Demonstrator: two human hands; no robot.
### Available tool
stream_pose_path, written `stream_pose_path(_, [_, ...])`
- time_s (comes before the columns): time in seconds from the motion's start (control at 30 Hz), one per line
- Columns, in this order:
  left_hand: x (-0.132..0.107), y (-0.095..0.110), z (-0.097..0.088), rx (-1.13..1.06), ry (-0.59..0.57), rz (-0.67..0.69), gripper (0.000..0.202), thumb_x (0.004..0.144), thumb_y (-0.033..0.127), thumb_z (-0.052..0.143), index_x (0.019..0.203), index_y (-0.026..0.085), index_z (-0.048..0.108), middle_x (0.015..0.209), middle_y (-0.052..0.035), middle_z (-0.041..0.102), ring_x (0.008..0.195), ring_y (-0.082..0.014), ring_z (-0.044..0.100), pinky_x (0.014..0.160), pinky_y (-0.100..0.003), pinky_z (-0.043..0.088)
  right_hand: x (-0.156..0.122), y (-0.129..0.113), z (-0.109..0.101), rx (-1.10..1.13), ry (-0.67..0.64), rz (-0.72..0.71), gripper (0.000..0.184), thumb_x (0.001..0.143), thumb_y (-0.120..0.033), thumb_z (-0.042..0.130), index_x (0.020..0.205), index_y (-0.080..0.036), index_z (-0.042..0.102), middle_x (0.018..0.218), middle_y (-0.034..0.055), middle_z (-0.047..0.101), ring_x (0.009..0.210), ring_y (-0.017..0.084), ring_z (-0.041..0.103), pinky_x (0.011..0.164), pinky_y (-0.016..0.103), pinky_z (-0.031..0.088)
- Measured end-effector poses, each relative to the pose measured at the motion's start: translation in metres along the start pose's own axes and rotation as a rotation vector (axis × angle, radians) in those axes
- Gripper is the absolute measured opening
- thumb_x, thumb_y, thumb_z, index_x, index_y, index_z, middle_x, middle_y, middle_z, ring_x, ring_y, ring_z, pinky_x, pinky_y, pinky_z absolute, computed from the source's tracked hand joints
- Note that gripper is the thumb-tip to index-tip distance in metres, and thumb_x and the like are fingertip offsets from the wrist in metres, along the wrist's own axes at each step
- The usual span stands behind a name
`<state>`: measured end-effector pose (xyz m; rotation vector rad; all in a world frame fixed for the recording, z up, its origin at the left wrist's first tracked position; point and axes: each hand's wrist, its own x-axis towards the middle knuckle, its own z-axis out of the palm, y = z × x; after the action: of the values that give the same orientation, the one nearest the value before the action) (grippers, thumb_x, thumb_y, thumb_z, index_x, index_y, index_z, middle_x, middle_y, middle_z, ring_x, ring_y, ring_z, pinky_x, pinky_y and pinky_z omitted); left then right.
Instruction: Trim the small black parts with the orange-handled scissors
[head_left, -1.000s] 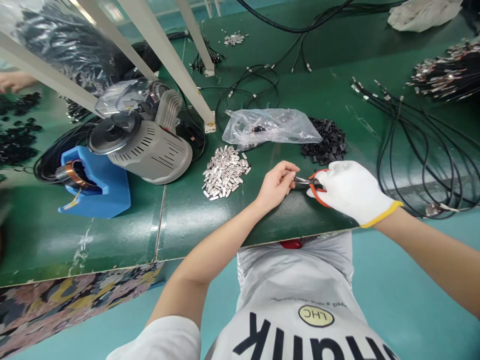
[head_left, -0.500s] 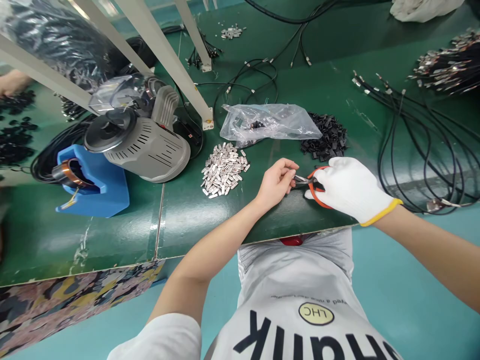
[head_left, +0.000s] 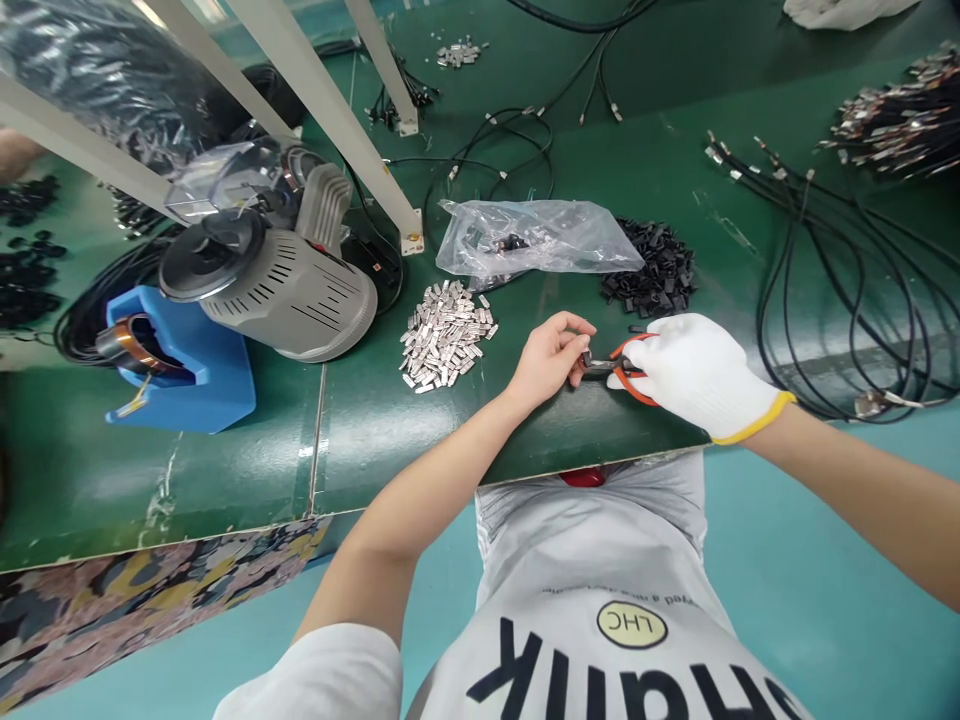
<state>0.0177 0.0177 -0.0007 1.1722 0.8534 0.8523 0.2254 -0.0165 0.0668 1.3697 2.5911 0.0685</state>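
Observation:
My right hand (head_left: 686, 365), in a white glove with a yellow cuff, is closed around the orange handles of a pair of pliers (head_left: 632, 372). The metal jaws point left and meet the fingertips of my bare left hand (head_left: 551, 358). My left thumb and fingers are pinched on a small dark piece at the jaw tips, too small to name. Behind my hands lies a heap of small black plastic pieces (head_left: 654, 268). To the left is a pile of small silver metal connectors (head_left: 446, 337).
A clear plastic bag (head_left: 536, 240) lies beyond my hands. At left stand a grey machine (head_left: 292, 290) and a blue tape dispenser (head_left: 217, 370), beside white metal posts (head_left: 315, 105). Black cables (head_left: 787, 230) with metal ends spread at right. The green table's front edge is near my body.
Both hands stay close together at nearly the same spot. The pliers have shifted slightly left, and a small dark piece now shows at my left fingertips. The camera view has shifted a little.

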Motion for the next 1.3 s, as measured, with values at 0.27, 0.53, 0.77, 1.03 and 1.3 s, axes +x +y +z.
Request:
stream_pose_path(0.27, [0.000, 0.006, -0.005, -0.101, 0.000, -0.093, 0.036, 0.083, 0.040, 0.077, 0.100, 0.017, 0.056, 0.060, 0.0018, 0.065, 0.041, -0.0121, 0.059, 0.045, -0.022, 0.045, 0.005, 0.007, 0.005, -0.007, 0.026, -0.030, 0.044, 0.104, -0.048, 0.038, 0.080, -0.021, 0.062, 0.072, 0.0102, 0.060, 0.073, 0.025, 0.051, 0.070, 0.040, 0.026])
stream_pose_path(0.53, [-0.002, 0.004, 0.002, -0.398, 0.092, -0.318, 0.025, 0.082, 0.017, 0.073, 0.099, 0.015, 0.055, 0.061, -0.0019, 0.066, 0.044, -0.0120, 0.058, 0.052, -0.024, 0.046, 0.009, 0.010, 0.023, -0.009, 0.194, -0.018, 0.045, 0.104, -0.042, 0.039, 0.072, -0.021, 0.062, 0.061, 0.0075, 0.057, 0.064, 0.022, 0.048, 0.076, 0.041, 0.035])
stream_pose_path(0.77, [0.006, 0.008, -0.004, -0.628, 0.245, -0.240, 0.011, 0.093, 0.008, 0.059, 0.091, 0.017, 0.052, 0.061, 0.0033, 0.058, 0.046, -0.0039, 0.046, 0.057, -0.019, 0.040, 0.004, -0.009, 0.053, 0.158, 0.356, 0.134, 0.036, 0.098, -0.048, 0.054, 0.084, -0.020, 0.072, 0.086, 0.0117, 0.073, 0.107, 0.031, 0.064, 0.090, 0.040, 0.042])
stream_pose_path(1.03, [0.009, 0.004, -0.015, -0.247, 0.187, 0.137, 0.024, 0.090, 0.034, 0.073, 0.097, 0.018, 0.056, 0.073, 0.0009, 0.066, 0.053, -0.0096, 0.059, 0.058, -0.025, 0.048, -0.005, 0.014, 0.011, -0.104, 0.030, 0.300, 0.066, 0.094, -0.072, 0.043, 0.094, -0.012, 0.071, 0.077, 0.0173, 0.068, 0.080, 0.033, 0.062, 0.069, 0.037, 0.029])
stream_pose_path(1.3, [0.007, 0.005, -0.011, -0.114, 0.161, 0.148, 0.026, 0.091, 0.040, 0.070, 0.100, 0.019, 0.056, 0.075, 0.0016, 0.067, 0.055, -0.0093, 0.061, 0.059, -0.024, 0.048, -0.016, 0.033, 0.003, -0.061, -0.175, 0.424, 0.070, 0.089, -0.078, 0.039, 0.095, -0.017, 0.071, 0.075, 0.0150, 0.068, 0.074, 0.031, 0.062, 0.071, 0.039, 0.032])
